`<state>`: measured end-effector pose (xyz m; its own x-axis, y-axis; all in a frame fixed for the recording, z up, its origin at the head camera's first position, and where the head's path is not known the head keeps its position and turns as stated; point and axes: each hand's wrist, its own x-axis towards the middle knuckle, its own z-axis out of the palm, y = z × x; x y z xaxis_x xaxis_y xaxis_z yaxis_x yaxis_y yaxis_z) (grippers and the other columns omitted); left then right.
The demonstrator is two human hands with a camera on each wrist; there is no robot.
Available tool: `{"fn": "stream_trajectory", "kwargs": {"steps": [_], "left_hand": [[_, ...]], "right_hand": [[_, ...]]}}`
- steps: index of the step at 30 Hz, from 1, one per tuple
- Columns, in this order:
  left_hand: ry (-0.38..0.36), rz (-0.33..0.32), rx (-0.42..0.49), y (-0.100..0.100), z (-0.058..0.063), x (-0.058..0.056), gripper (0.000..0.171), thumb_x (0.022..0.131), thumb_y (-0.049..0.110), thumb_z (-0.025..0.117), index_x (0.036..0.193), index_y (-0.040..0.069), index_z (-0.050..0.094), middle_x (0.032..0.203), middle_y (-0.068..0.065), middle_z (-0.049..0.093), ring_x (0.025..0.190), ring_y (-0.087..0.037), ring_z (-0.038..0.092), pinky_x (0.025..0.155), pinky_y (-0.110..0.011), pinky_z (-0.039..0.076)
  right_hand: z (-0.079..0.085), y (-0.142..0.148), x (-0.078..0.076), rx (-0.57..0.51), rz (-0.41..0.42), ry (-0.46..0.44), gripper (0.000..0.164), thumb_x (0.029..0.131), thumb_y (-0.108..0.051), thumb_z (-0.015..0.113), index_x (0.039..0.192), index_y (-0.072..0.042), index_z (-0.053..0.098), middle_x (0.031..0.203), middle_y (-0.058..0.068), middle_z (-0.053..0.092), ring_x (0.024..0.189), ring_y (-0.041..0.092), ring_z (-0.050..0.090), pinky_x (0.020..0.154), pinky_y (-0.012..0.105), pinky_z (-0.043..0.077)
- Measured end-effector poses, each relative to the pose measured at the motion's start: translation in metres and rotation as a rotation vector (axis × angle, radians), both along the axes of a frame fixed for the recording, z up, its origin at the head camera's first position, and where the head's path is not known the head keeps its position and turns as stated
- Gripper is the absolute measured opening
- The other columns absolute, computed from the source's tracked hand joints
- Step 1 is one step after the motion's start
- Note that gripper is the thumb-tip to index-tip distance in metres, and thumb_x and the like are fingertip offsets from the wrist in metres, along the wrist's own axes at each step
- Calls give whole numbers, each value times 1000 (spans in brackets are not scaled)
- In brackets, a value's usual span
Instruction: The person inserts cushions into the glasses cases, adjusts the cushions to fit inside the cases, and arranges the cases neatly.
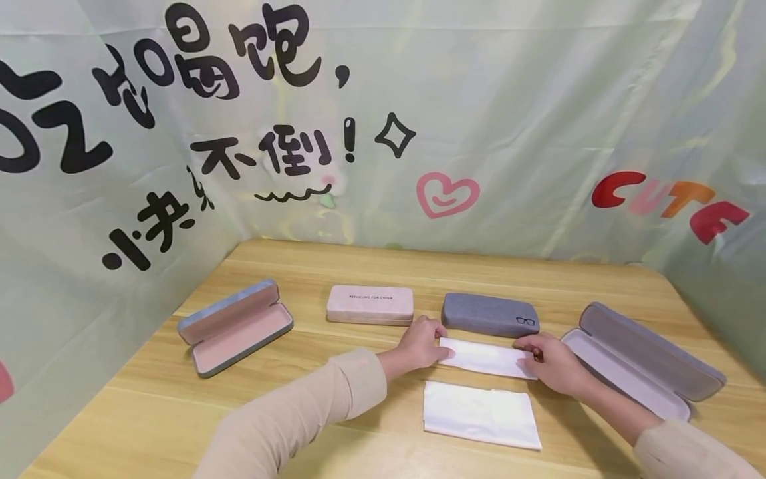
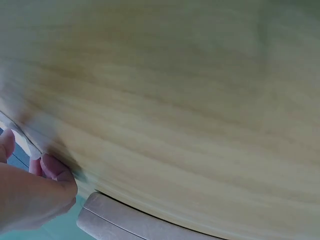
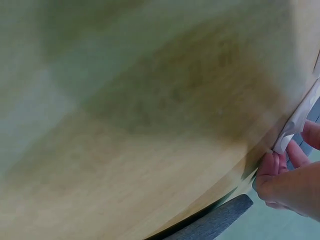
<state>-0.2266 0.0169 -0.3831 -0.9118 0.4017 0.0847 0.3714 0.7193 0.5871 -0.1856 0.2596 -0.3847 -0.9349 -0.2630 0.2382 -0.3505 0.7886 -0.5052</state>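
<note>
Both hands hold a narrow folded white cloth by its two ends, just in front of a closed blue-grey glasses case. The left hand pinches the left end between thumb and fingers, and the right hand pinches the right end. In the left wrist view the left hand grips the cloth's edge at the lower left. The right wrist view has the right hand at the lower right, with the cloth between thumb and fingers. A second folded white cloth lies flat nearer the front.
A closed pink glasses case stands left of the blue-grey one. An open case with pink lining sits at the left. Another open case, lined in grey-lilac, lies beside the right forearm. A printed curtain hangs behind the wooden table.
</note>
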Motion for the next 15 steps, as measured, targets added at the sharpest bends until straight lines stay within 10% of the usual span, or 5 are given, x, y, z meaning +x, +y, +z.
{"fn": "stream_trajectory", "kwargs": {"steps": [15], "left_hand": [[-37, -4, -107, 6, 5, 1, 24, 78, 18, 74, 97, 5, 67, 70, 3, 53, 64, -6, 44, 58, -16, 35]], "right_hand": [[8, 0, 2, 52, -40, -182, 10, 78, -4, 65, 83, 0, 57, 67, 0, 46, 61, 9, 39, 56, 22, 31]]}}
